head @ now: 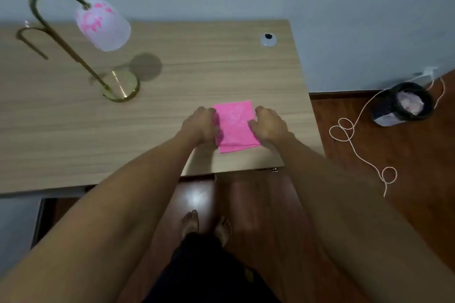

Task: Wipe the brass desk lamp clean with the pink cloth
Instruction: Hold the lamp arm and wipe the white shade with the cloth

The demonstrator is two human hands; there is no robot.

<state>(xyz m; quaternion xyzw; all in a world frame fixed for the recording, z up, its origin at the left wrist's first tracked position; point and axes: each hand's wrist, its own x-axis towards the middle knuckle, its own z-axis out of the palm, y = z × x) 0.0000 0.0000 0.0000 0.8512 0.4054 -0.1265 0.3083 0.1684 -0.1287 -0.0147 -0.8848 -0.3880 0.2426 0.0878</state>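
Observation:
A pink cloth (235,125), folded into a rectangle, lies flat near the right front of the wooden desk (73,130). My left hand (200,125) rests on its left edge with curled fingers, and my right hand (268,123) rests on its right edge the same way. The brass desk lamp (73,56) stands at the left back of the desk, well apart from both hands. It has a round brass base (123,88), a curved brass neck and a white shade with pink flowers (103,24).
A small round white object with a dark centre (268,39) sits at the desk's back right. On the wooden floor to the right stand a black bin (403,106) and a looping pale cable (357,135). The desk's right edge is close to my right hand.

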